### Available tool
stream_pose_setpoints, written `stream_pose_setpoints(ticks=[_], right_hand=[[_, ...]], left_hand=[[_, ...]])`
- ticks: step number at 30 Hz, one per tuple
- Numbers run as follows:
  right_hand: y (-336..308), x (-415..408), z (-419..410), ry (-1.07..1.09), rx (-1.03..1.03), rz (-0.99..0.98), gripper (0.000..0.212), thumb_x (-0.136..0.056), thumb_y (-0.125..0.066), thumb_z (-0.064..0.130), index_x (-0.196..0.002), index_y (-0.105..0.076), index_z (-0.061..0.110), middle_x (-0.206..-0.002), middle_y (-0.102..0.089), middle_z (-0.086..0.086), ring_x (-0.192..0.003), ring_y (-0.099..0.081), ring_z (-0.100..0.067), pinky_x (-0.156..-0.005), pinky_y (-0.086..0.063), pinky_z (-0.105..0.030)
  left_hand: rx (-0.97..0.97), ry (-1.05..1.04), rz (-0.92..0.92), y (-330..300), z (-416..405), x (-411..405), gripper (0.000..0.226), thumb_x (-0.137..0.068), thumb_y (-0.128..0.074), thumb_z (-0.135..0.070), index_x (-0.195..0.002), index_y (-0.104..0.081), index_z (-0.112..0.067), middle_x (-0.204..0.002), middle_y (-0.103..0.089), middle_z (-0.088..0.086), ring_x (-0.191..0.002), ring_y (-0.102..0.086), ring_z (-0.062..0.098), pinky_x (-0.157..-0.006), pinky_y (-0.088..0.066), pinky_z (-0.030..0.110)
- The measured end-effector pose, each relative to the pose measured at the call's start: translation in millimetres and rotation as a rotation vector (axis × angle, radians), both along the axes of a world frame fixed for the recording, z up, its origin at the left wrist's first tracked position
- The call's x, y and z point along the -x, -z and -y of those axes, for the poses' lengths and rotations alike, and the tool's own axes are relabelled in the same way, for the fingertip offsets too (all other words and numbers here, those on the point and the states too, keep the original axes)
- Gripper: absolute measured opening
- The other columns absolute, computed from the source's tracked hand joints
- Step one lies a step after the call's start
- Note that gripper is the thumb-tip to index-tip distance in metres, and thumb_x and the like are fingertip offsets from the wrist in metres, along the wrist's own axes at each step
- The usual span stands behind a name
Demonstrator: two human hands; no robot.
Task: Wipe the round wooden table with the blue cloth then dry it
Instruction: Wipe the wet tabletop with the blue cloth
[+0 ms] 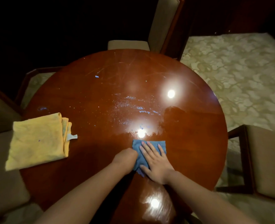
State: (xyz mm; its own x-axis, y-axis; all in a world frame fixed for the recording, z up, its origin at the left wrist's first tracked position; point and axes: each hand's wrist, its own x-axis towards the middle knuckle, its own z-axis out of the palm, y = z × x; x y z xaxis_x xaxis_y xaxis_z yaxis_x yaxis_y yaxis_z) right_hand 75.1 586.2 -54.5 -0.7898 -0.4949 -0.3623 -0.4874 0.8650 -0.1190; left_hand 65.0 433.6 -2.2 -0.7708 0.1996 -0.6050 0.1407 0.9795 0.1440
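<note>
While hands [156,164] press, blue cloth [140,156] lies lengthwise nearward.

we have one view only, from a wide-angle camera on the head, looking forward and steeply down over the round wooden table [190,143]. it sits close: both forearms enter from the bottom edge and the tabletop fills the middle of the picture. the wide lens bends the table's rim and takes in chairs [266,159] and carpet [238,70] around it.
</note>
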Motion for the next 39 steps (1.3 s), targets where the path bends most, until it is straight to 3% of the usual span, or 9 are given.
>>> stream_pose_setpoints(ticks=[4, 8, 13, 16, 28, 31, 34, 37, 39], right_hand=[[3, 36, -3, 0.008, 0.068, 0.012, 0.085, -0.079, 0.010, 0.068, -0.149, 0.017, 0.020, -0.145, 0.031, 0.010, -0.134, 0.033, -0.008, -0.108, 0.027, -0.037], [0, 44, -10, 0.058, 0.083, 0.065, 0.073, -0.096, -0.017, 0.057, -0.149, 0.018, 0.021, -0.143, 0.033, 0.012, -0.131, 0.034, -0.004, -0.108, 0.026, -0.038], [9, 4, -45, 0.044, 0.067, -0.077, 0.077, -0.088, -0.011, 0.061, -0.149, 0.003, 0.017, -0.158, 0.008, 0.004, -0.144, 0.014, -0.020, -0.111, 0.019, -0.038], [4, 28, -63, 0.120, 0.075, 0.011, 0.089, -0.072, 0.007, 0.066, -0.148, 0.019, 0.020, -0.147, 0.031, 0.010, -0.135, 0.031, -0.008, -0.106, 0.029, -0.034], [5, 31, -94, 0.160, 0.079, 0.033, 0.099, -0.064, 0.015, 0.065, -0.151, 0.015, 0.019, -0.142, 0.034, 0.010, -0.130, 0.036, -0.008, -0.106, 0.028, -0.040], [2, 15, -101, 0.161, 0.080, -0.014, 0.092, -0.076, 0.008, 0.066, -0.153, 0.002, 0.015, -0.153, 0.020, 0.005, -0.135, 0.030, -0.014, -0.100, 0.036, -0.033], [-12, -5, -105, 0.262, -0.016, 0.075, 0.077, -0.090, -0.016, 0.060, -0.143, -0.043, 0.010, -0.152, -0.034, -0.003, -0.146, -0.013, -0.020, -0.113, 0.010, -0.040], [-2, -15, -111, 0.246, 0.037, 0.021, 0.092, -0.075, 0.004, 0.064, -0.152, 0.003, 0.013, -0.152, 0.021, 0.003, -0.136, 0.035, -0.018, -0.102, 0.033, -0.034], [2, -17, -115, 0.268, 0.049, -0.001, 0.093, -0.071, 0.010, 0.064, -0.151, 0.013, 0.017, -0.143, 0.034, 0.009, -0.128, 0.040, -0.011, -0.103, 0.033, -0.034]], left_hand=[[0.003, -0.038, -0.065, 2, -8, 35, 0.030, -0.095, -0.045, -0.011, -0.122, -0.056, -0.004, -0.123, -0.058, 0.015, -0.112, -0.058, 0.032, -0.088, -0.047, 0.035], [-0.009, -0.022, -0.082, 4, -18, 40, 0.030, -0.094, -0.047, -0.011, -0.122, -0.056, -0.005, -0.122, -0.059, 0.014, -0.111, -0.058, 0.031, -0.089, -0.047, 0.036], [-0.026, 0.100, -0.013, 1, -46, 14, 0.028, -0.093, -0.052, -0.017, -0.118, -0.058, -0.006, -0.119, -0.061, 0.013, -0.108, -0.060, 0.030, -0.087, -0.048, 0.036], [0.007, 0.088, 0.015, -7, -74, 42, 0.030, -0.092, -0.052, -0.011, -0.121, -0.057, -0.003, -0.123, -0.059, 0.014, -0.112, -0.058, 0.030, -0.090, -0.047, 0.036], [0.005, 0.091, -0.101, 8, -107, 43, 0.031, -0.098, -0.040, -0.014, -0.127, -0.049, -0.006, -0.127, -0.056, 0.012, -0.115, -0.057, 0.029, -0.093, -0.047, 0.036], [0.001, 0.139, -0.043, 1, -114, 32, 0.035, -0.096, -0.044, -0.014, -0.129, -0.046, -0.005, -0.129, -0.054, 0.013, -0.115, -0.056, 0.029, -0.094, -0.047, 0.036], [0.004, 0.208, -0.027, -2, -124, 20, 0.033, -0.096, -0.043, -0.014, -0.128, -0.047, -0.004, -0.127, -0.055, 0.014, -0.115, -0.056, 0.029, -0.094, -0.046, 0.036], [0.009, 0.237, -0.057, -4, -131, 16, 0.030, -0.096, -0.047, -0.016, -0.124, -0.052, -0.004, -0.125, -0.057, 0.013, -0.114, -0.057, 0.029, -0.090, -0.046, 0.035], [0.014, 0.254, -0.073, -4, -133, 17, 0.029, -0.094, -0.051, -0.017, -0.120, -0.055, -0.005, -0.123, -0.058, 0.013, -0.112, -0.058, 0.029, -0.089, -0.047, 0.035]])
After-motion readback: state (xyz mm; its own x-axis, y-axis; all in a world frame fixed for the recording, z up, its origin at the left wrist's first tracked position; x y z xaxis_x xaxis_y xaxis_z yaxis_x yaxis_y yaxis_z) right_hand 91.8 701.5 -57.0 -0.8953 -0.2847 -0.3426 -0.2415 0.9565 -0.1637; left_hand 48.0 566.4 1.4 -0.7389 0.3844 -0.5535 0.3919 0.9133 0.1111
